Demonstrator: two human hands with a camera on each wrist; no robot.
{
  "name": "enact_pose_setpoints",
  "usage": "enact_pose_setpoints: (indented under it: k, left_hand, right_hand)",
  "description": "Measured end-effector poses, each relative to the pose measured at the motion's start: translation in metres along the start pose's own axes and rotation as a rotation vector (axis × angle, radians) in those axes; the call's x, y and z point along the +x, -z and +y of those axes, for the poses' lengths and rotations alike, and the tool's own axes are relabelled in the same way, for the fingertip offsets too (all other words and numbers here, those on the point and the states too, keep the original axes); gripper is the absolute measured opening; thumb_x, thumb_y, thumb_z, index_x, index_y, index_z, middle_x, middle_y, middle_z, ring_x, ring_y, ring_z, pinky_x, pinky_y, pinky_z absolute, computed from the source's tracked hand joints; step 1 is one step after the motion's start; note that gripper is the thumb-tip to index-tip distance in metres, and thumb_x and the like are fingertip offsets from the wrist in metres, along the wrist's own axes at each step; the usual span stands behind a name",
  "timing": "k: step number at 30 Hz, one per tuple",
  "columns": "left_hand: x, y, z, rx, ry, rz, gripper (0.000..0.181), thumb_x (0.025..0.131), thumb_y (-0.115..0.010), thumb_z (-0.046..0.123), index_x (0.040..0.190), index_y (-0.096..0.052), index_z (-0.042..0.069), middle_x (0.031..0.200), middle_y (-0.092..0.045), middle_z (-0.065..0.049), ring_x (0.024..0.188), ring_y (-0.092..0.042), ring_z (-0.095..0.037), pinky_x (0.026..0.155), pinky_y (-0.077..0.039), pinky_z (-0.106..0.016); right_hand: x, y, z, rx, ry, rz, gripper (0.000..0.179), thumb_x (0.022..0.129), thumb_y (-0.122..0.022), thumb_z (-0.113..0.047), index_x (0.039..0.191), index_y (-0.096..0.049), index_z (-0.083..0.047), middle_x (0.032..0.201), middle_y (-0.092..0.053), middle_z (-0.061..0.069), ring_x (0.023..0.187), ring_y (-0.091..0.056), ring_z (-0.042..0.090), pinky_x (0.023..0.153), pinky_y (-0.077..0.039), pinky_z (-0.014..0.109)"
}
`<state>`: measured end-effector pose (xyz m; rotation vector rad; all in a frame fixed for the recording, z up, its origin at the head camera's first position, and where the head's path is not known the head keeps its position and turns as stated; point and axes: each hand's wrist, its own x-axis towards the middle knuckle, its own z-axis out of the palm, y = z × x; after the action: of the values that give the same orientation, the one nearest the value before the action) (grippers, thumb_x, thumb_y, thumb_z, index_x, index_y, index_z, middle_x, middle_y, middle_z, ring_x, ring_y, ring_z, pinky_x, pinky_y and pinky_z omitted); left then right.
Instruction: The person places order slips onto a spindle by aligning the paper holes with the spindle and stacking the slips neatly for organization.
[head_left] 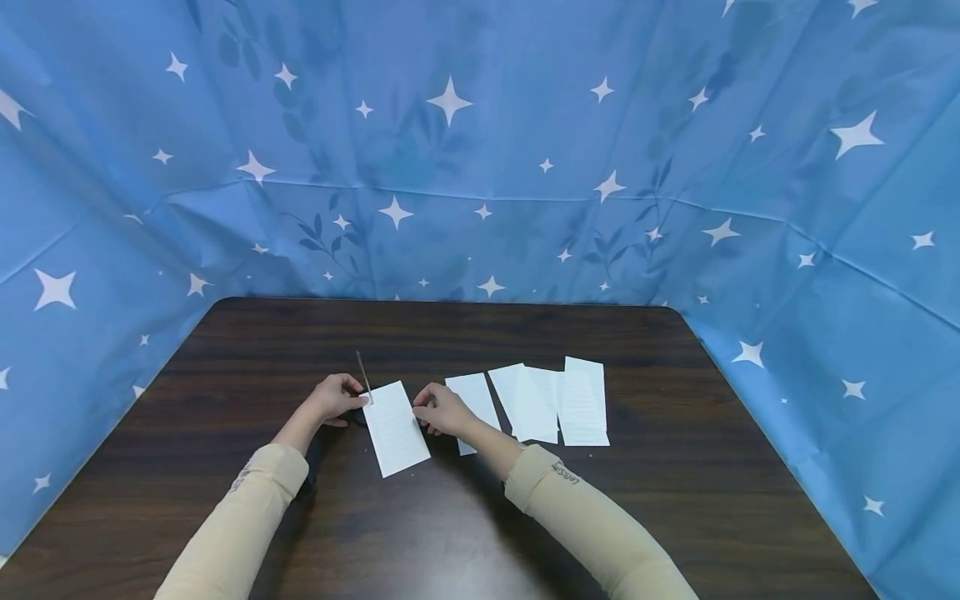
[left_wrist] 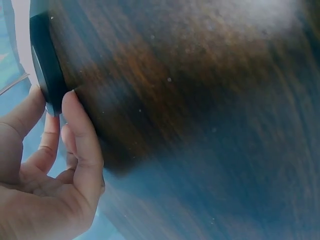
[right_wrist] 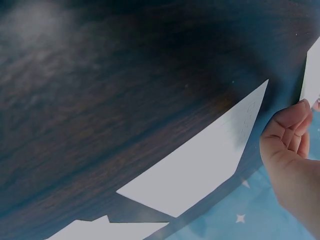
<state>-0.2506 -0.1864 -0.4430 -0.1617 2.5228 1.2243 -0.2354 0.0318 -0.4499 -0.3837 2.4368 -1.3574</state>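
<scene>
A white sheet of paper (head_left: 396, 429) lies tilted between both hands, a little left of the table's middle. My left hand (head_left: 337, 400) grips the lower end of a dark, smooth-edged object (left_wrist: 47, 60) whose kind I cannot tell, thumb on one side and fingers on the other. The sheet hides most of this object in the head view. A thin stick-like thing (head_left: 363, 371) stands out past the sheet's upper left corner, beside the left thumb. On the other side, my right hand (head_left: 444, 410) pinches the sheet's right edge between thumb and fingers.
More white sheets lie right of the hands: a single sheet (head_left: 474, 396) partly behind the right hand, overlapping sheets (head_left: 536, 408) beside it, and another overlapping group (head_left: 583, 408) farthest right. The dark wooden table (head_left: 712, 500) meets a blue star-patterned curtain (head_left: 480, 150) at its far edge.
</scene>
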Motion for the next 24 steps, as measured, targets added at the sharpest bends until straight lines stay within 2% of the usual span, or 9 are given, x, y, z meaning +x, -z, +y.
enact_pose_setpoints:
  k: [6,13,19,24]
  left_hand:
    - [0.001,-0.001,0.001,0.002,0.023,0.003,0.025,0.089,-0.061,0.008,0.107,-0.05,-0.005,0.084,-0.044,-0.01,0.073,-0.049,-0.017,0.064,-0.06,-0.036]
    - [0.001,-0.001,0.001,0.002,0.025,0.015,0.026,0.09,-0.061,0.008,0.109,-0.049,-0.005,0.085,-0.043,-0.01,0.073,-0.049,-0.018,0.064,-0.06,-0.036]
    - [0.002,0.001,0.001,-0.005,0.022,0.014,0.025,0.091,-0.06,0.008,0.109,-0.049,-0.005,0.083,-0.043,-0.009,0.071,-0.048,-0.016,0.064,-0.06,-0.037]
    - [0.002,-0.001,0.0,-0.011,0.023,0.006,0.025,0.09,-0.061,0.009,0.109,-0.049,-0.005,0.083,-0.04,-0.008,0.071,-0.047,-0.016,0.066,-0.06,-0.037]
  right_hand:
    - [-0.008,0.003,0.002,-0.005,0.029,-0.024,0.015,0.09,-0.059,-0.008,0.102,-0.058,0.002,0.072,-0.061,0.014,0.052,-0.052,0.011,0.047,-0.047,0.019]
    - [-0.017,0.009,0.005,-0.054,0.07,-0.066,0.015,0.09,-0.058,-0.008,0.102,-0.058,0.002,0.071,-0.061,0.011,0.052,-0.052,0.009,0.046,-0.045,0.016]
    - [-0.022,0.017,0.004,-0.053,0.069,-0.105,0.016,0.092,-0.057,-0.01,0.101,-0.059,0.003,0.074,-0.062,0.013,0.056,-0.058,0.017,0.046,-0.045,0.018]
    - [-0.024,0.023,0.006,-0.056,0.085,-0.108,0.015,0.091,-0.058,-0.011,0.1,-0.06,0.002,0.074,-0.061,0.012,0.056,-0.057,0.017,0.045,-0.043,0.017]
